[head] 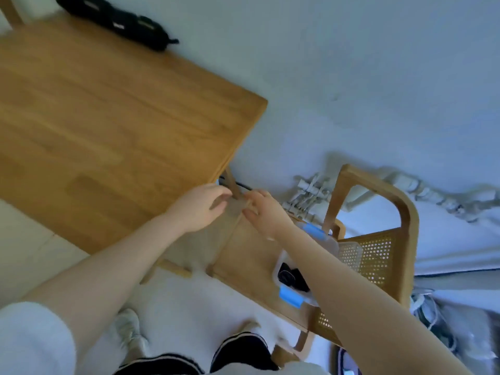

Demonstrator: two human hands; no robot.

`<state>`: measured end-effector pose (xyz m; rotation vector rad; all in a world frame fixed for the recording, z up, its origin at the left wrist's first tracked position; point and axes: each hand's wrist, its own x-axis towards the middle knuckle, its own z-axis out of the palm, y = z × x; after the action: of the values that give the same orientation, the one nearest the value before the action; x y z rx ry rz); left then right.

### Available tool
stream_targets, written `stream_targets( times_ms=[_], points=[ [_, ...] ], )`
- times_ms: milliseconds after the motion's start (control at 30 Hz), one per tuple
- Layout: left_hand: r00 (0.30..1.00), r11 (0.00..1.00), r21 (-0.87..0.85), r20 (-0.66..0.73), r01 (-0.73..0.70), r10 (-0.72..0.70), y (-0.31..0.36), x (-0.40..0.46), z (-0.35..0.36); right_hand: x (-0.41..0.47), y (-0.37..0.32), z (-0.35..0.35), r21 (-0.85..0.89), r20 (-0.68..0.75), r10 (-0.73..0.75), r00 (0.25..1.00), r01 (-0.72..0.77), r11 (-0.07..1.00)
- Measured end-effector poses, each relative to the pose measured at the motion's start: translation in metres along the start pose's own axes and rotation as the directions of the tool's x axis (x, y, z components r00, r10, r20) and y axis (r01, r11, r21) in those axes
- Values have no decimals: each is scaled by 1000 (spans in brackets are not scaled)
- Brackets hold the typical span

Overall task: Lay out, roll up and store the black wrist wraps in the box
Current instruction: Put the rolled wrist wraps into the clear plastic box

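Far left, at the back of the wooden table (94,117) against the wall: a long black bundle (116,21) with pale labels, possibly more wraps, too blurred to say. Past the table's corner, the left hand (198,207), fingers curled and thumb closing, apparently pinching one edge of a clear lid (205,239) held low between table and chair. Just beside it, nearly touching, the right hand (263,212), fingers bent downward, seemingly gripping the opposite edge of the same lid. Hard to read through the blur, so only probable as a grasp on both sides. Further right, on the chair (405,212) seat under the right forearm: the box (278,266), open-topped, blue clasps at two ends, with rolled black wrist wraps (290,277) already lying inside. Judged from this, nearly finished, with closing the box as the step in hand. To do it well: keep the lid level, carry it rightward over the box, and line its corners up with the rim before lowering. Check first for any wrap poking above the rim and tuck it down. Press evenly along the edges, then snap each blue clasp shut, steadying the box with the free hand against sliding on the smooth seat.
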<state>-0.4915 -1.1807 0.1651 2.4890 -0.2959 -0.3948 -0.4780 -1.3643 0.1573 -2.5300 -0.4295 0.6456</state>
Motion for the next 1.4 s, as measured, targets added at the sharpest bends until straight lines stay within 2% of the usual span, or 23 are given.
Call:
stream_targets(
  times_ms=[67, 267, 400, 567, 733, 833, 967, 1067, 1133, 1300, 1400],
  points=[
    [1000, 1000, 10, -19, -4, 4, -36, -20, -35, 21, -44, 6, 24, -31, -3, 1000, 4, 1000],
    [994, 998, 24, 86, 62, -64, -154, -63, -141, 87, -172, 49, 94, -118, 32, 992, -21, 995],
    [990, 990, -17, 18, 141, -141, -231, -78, -203, 127, -247, 75, 61, -114, 37, 993, -30, 998],
    [983, 974, -148, -41, 171, -178, -276, -65, -264, 177, -307, 76, 8, -123, -23, 992, 24, 1000],
    [983, 974, -179, -98, 139, -158, -318, -36, -314, 249, -342, 69, -81, -128, -65, 990, 55, 995],
    [984, 979, -168, -118, 116, -137, -355, -5, -342, 309, -358, 60, -74, -166, -71, 984, 59, 995],
    [976, 969, -183, -112, 163, -186, -405, 39, -375, 394, -376, 48, -26, -213, -34, 976, 29, 999],
    [964, 948, -226, -88, 225, -250, -434, 65, -398, 439, -396, 43, 77, -228, 62, 972, -45, 996],
    [965, 949, -224, -90, 220, -245, -451, 85, -415, 463, -410, 39, 105, -241, 57, 969, -32, 994],
    [929, 920, -319, -215, 226, -302, -486, 154, -453, 521, -432, 3, -26, -387, -29, 922, 20, 999],
    [941, 949, -257, -235, 182, -244, -506, 205, -477, 567, -442, -29, -34, -480, -14, 877, -3, 999]
  ],
)
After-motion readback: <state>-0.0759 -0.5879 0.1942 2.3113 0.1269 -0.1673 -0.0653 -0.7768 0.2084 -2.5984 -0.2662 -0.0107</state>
